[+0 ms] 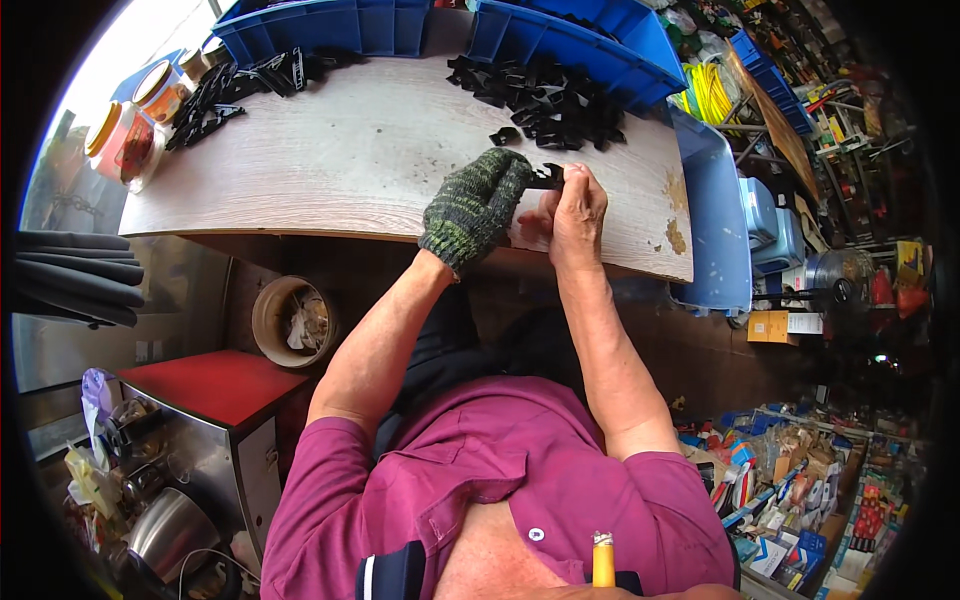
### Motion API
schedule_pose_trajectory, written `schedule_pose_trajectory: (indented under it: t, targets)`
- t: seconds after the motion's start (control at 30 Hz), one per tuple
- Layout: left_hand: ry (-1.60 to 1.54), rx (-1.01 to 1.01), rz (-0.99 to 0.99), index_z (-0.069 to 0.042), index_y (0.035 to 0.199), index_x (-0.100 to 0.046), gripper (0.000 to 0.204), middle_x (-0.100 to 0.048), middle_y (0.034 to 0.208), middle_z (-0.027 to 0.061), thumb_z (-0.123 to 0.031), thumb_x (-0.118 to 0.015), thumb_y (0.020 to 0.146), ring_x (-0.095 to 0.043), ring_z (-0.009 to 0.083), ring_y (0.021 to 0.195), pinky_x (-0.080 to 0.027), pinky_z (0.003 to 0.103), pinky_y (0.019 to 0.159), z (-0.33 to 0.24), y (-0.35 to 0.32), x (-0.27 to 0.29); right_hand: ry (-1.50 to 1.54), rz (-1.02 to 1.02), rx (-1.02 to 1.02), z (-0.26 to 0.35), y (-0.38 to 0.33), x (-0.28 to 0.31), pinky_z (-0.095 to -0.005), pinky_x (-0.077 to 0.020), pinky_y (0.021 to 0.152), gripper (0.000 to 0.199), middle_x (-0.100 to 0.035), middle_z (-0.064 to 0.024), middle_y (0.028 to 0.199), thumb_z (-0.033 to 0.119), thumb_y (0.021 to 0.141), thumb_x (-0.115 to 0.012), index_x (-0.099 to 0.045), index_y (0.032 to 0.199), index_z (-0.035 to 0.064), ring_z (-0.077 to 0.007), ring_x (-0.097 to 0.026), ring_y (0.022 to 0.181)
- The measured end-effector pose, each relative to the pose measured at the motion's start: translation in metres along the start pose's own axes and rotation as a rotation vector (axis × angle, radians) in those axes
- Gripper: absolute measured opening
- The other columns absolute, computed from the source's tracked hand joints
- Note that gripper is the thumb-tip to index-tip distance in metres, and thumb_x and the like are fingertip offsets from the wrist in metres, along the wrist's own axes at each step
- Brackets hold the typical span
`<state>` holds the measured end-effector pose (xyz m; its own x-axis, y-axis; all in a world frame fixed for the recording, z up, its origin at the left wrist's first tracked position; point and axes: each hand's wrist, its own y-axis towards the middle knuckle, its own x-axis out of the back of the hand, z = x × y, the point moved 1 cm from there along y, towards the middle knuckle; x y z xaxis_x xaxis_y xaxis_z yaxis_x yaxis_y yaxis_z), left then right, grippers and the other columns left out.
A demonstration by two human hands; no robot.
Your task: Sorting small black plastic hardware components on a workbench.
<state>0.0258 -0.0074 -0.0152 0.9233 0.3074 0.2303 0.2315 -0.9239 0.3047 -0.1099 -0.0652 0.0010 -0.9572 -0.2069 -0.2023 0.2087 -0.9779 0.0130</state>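
One small black part (545, 178), pinched now over the table (330, 130), right of middle by the near edge, caught between gloved left grip (478, 205) and bare right grip (578, 214), fingers closed tight! Black pieces (548, 98) heaped toward the far right corner.

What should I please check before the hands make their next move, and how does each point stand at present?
1. Left hand protected: ok, it wears a dark green glove.
2. Right hand protected: not ok, it is bare.
3. Black part held: ok, it sits between the fingers of both hands above the table.
4. Black part undamaged: cannot tell, it is small and mostly covered by the fingers.
5. Two piles kept apart: ok, the left pile and the right pile do not touch.
6. All loose pieces in the bins: not ok, both piles lie on the table.
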Motion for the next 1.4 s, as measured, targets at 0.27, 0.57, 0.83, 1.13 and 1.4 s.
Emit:
schedule_pose_trajectory:
  t: [0.27, 0.57, 0.83, 1.13, 1.4]
  targets:
    - [0.603, -0.434, -0.304, 0.001, 0.125, -0.058, 0.040, -0.061, 0.125, 0.0235, -0.004, -0.064, 0.086, -0.062, 0.0411, 0.107, -0.052, 0.049, 0.089, 0.013, -0.007, -0.048, -0.235, -0.093, 0.298, -0.009, 0.005, 0.006, -0.0281, -0.0318, 0.050, 0.031, -0.036, 0.0035, 0.059, 0.017, 0.099, -0.052, -0.044, 0.070, 0.0069, -0.0063, -0.032, 0.055]
    - [0.564, -0.342, -0.229, 0.003, 0.122, -0.057, 0.039, -0.060, 0.121, 0.0218, -0.008, -0.064, 0.085, -0.061, 0.0391, 0.105, -0.052, 0.049, 0.082, -0.002, -0.009, -0.054, -0.204, -0.068, 0.278, -0.006, 0.002, 0.012, -0.0262, -0.0338, 0.051, 0.031, -0.036, 0.0050, 0.061, 0.014, 0.097, -0.054, -0.043, 0.069, 0.0072, -0.0045, -0.035, 0.057]
    - [-0.397, 0.054, -0.135, -0.004, 0.110, -0.061, 0.017, -0.065, 0.088, 0.0087, -0.018, -0.058, 0.100, -0.062, 0.0165, 0.074, -0.049, 0.031, 0.063, 0.010, -0.004, -0.043, -0.100, 0.029, 0.171, -0.002, 0.001, 0.013, -0.0249, -0.0390, 0.056, 0.017, -0.050, 0.0061, 0.070, 0.020, 0.094, -0.063, -0.062, 0.085, 0.0059, -0.0050, -0.041, 0.060]
    - [-0.672, 0.280, 0.017, -0.003, 0.115, -0.061, 0.027, -0.065, 0.085, 0.0049, -0.026, -0.055, 0.101, -0.065, 0.0111, 0.075, -0.050, 0.026, 0.060, -0.015, -0.006, -0.014, -0.012, 0.172, 0.075, 0.005, -0.010, 0.014, -0.0179, -0.0286, 0.050, 0.028, -0.058, 0.0082, 0.078, 0.018, 0.085, -0.077, -0.067, 0.109, 0.0087, 0.0003, -0.038, 0.056]
    - [-0.621, 0.317, 0.039, -0.003, 0.116, -0.061, 0.028, -0.066, 0.088, 0.0048, -0.026, -0.054, 0.102, -0.065, 0.0117, 0.075, -0.049, 0.025, 0.058, -0.019, -0.005, -0.012, -0.007, 0.159, 0.092, 0.006, -0.013, 0.012, -0.0185, -0.0279, 0.047, 0.031, -0.056, 0.0080, 0.073, 0.020, 0.083, -0.080, -0.068, 0.111, 0.0100, -0.0013, -0.036, 0.051]
